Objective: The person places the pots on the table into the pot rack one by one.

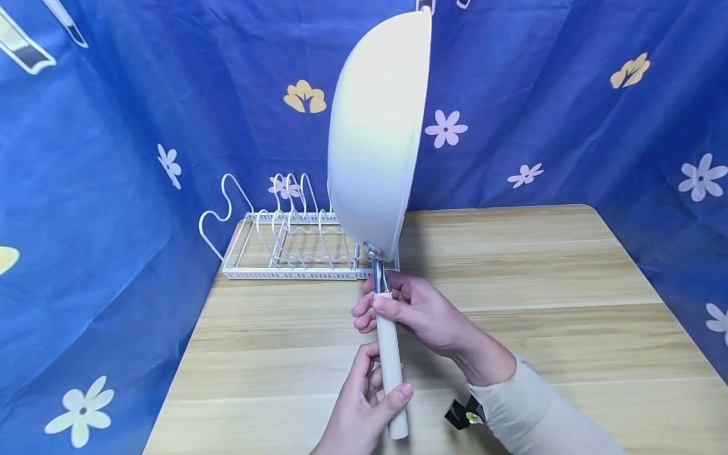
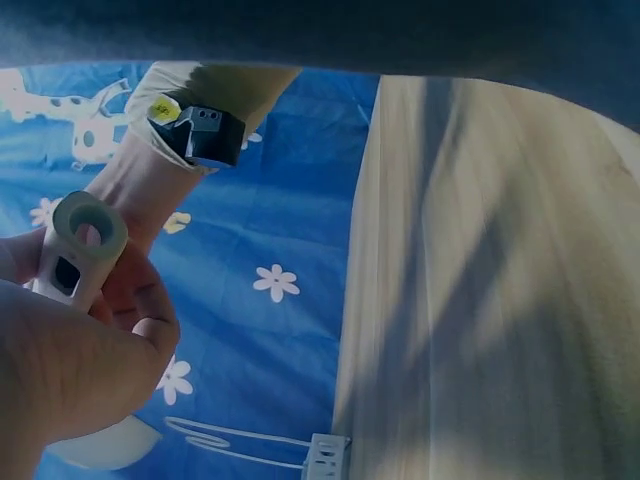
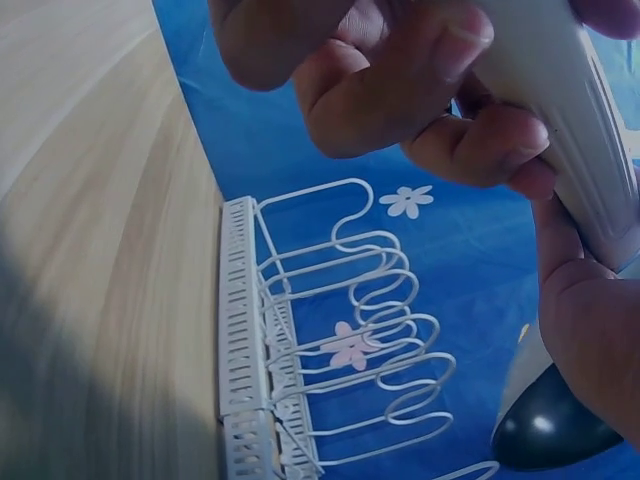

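Above the pale wood-grain surface (image 1: 512, 284) I've got the big cream-white wok-style pan (image 1: 375, 126) stood up on edge, bowl facing off to my right, rim up near the blue flowered cloth backdrop (image 1: 569, 95). It hangs in the air just in front of the white wire dish rack (image 1: 284, 240) that sits at the back left of the surface.

Both grips are clenched on the pan's long cream handle (image 1: 389, 354): my right hand (image 1: 409, 309) wraps it up by the metal neck, my left hand (image 1: 364, 398) wraps it near the butt end.

What worries me is that all the weight is way up top, so if either grip goes slack, the bowl could swing sideways. I reckon it would clip the rack's thin wire loops and shove the whole rack along, or bang down onto the surface. The handle looks smooth too, so it might twist in my fingers.

Stuff I can't make out: the pan's top rim is cut off in the head view, and its inside is turned away. The pan blocks the rack's right end, so I can't tell how many slots there are. The wrist views are dim and mostly fingers. A small black clip thing with a yellow dot (image 1: 463, 414) sits by my right sleeve, and I can't tell what it is.
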Motion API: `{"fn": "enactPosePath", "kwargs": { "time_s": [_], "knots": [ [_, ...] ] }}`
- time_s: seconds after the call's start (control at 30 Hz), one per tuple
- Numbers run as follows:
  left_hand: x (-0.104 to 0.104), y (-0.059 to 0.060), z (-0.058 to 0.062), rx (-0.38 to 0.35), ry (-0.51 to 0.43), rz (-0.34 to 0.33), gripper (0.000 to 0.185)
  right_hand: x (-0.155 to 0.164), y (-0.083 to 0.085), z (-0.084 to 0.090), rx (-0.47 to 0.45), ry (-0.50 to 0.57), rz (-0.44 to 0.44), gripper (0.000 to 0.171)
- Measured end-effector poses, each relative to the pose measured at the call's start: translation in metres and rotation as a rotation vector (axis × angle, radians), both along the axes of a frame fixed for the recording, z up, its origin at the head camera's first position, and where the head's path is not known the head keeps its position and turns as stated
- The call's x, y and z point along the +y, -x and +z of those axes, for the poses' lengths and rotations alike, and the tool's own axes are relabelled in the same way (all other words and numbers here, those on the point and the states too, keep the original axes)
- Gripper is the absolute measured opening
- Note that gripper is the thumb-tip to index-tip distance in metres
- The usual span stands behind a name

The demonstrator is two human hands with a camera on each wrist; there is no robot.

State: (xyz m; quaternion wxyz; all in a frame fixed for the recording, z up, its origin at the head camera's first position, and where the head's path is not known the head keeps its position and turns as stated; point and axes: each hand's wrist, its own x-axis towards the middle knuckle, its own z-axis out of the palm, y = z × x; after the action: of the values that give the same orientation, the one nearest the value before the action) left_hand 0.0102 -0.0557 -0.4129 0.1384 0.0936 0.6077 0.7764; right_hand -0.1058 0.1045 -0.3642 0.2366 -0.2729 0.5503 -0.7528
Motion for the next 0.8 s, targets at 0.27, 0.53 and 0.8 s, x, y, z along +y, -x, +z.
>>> {"fn": "enactPosePath", "kwargs": {
  "time_s": [0.27, 0.53, 0.8],
  "knots": [
    [0.001, 0.003, -0.006, -0.039, 0.001, 0.003, 0.058, -0.003, 0.007, -0.014, -0.08, -0.021, 0.025, 0.043],
    [0.002, 0.008, -0.014, -0.072, 0.026, 0.002, 0.058, -0.004, 0.013, -0.029, -0.157, -0.032, 0.004, 0.028],
    [0.003, 0.013, -0.019, -0.115, 0.046, 0.007, 0.057, -0.002, 0.018, -0.041, -0.213, 0.006, -0.006, 0.019]
  ]
}}
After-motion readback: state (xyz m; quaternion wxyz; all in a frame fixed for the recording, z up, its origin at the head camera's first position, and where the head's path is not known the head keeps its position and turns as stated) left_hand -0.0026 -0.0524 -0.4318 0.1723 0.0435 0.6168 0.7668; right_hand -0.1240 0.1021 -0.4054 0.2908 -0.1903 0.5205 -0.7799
